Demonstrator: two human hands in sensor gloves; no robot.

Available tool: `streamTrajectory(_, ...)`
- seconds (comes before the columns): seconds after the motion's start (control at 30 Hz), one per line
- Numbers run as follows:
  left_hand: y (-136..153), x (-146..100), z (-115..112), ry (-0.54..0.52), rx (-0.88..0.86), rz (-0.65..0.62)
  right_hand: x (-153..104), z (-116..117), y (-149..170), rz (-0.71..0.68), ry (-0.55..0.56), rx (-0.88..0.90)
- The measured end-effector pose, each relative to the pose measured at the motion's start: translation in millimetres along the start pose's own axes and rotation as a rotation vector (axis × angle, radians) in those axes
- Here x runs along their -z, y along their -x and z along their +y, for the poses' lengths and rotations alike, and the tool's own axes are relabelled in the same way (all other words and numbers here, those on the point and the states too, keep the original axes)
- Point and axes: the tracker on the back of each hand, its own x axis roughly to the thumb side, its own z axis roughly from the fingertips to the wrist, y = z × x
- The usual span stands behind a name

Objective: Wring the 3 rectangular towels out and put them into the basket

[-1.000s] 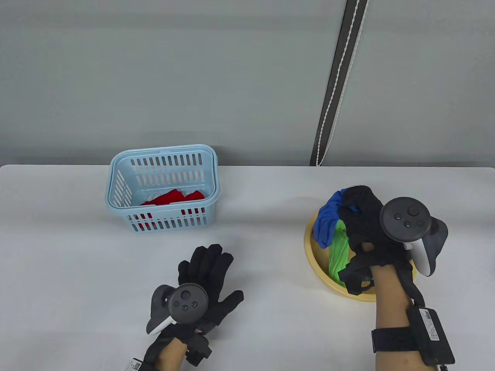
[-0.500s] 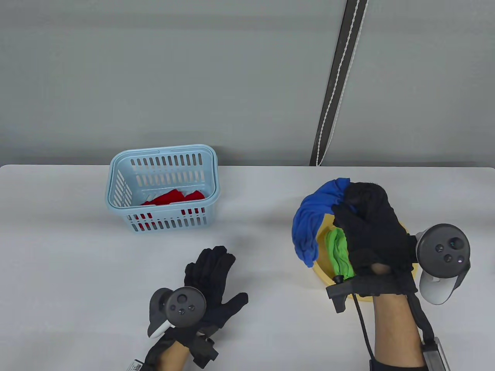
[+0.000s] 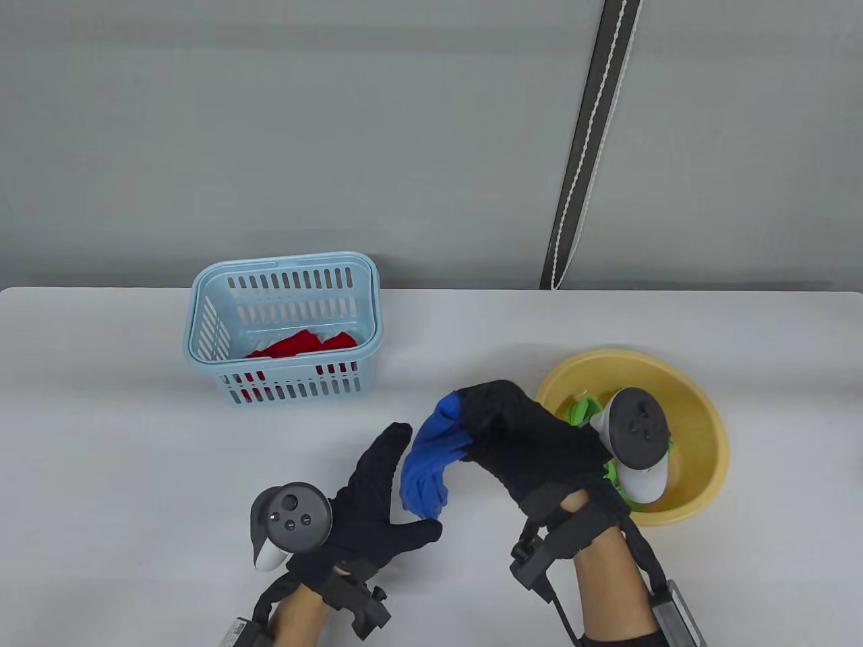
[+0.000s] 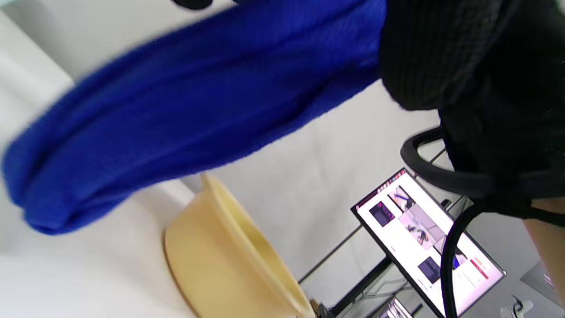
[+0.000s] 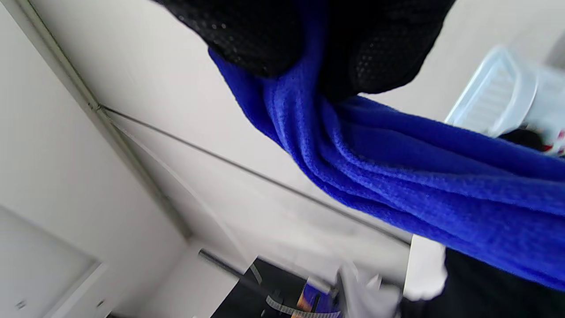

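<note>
My right hand grips one end of the blue towel and holds it above the table, left of the yellow bowl. The towel hangs bunched down toward my left hand, which is spread open beside it, fingers up and thumb out under the towel's lower end. In the right wrist view my gloved fingers are curled round the blue towel. The left wrist view shows the blue towel close above the bowl. A green towel lies in the bowl. A red towel lies in the light blue basket.
The basket stands at the table's back left, the bowl at the right front. A dark strap with a white cord runs down the grey wall behind. A lit monitor shows beyond the table in the left wrist view.
My right hand has lifted the blue towel out of the bowl and carried it left and toward me. My left hand has turned and reached right toward the towel.
</note>
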Motion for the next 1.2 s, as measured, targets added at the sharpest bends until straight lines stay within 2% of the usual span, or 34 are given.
streamTrajectory(0.13, 13, 5, -6, 0.072, -0.039, 0.046, 5, 12, 16, -0.008, -0.091, 0.042)
streamTrajectory(0.27, 18, 4, -4, 0.024, -0.035, 0.079, -1, 10, 26, -0.033, -0.088, 0.1)
streamTrajectory(0.43, 27, -3, 9, -0.135, -0.182, 0.14, -25, -10, 43, -0.053, 0.009, 0.176)
streamTrajectory(0.53, 30, -8, 20, -0.269, -0.312, 0.158, -45, -22, 64, -0.007, 0.103, 0.172)
streamTrajectory(0.6, 30, -12, 24, -0.347, -0.336, 0.169, -55, -24, 83, 0.049, 0.134, 0.174)
streamTrajectory(0.7, 27, -15, 26, -0.397, -0.346, 0.174, -64, -19, 113, 0.134, 0.165, 0.198)
streamTrajectory(0.77, 24, -16, 26, -0.416, -0.298, 0.16, -67, -13, 128, 0.18, 0.186, 0.173)
streamTrajectory(0.83, 20, -19, 28, -0.435, -0.164, 0.164, -70, -10, 136, 0.229, 0.219, 0.083)
streamTrajectory(0.93, 17, -25, 29, -0.46, -0.04, 0.184, -76, -11, 135, 0.257, 0.332, -0.138)
streamTrajectory(1.0, 18, -28, 28, -0.472, 0.026, 0.203, -77, -10, 131, 0.262, 0.356, -0.236)
streamTrajectory(1.07, 18, -27, 26, -0.435, 0.099, 0.204, -74, -3, 127, 0.225, 0.321, -0.301)
streamTrajectory(1.2, 8, -22, 14, -0.35, 0.24, 0.157, -56, 27, 120, 0.186, 0.051, -0.4)
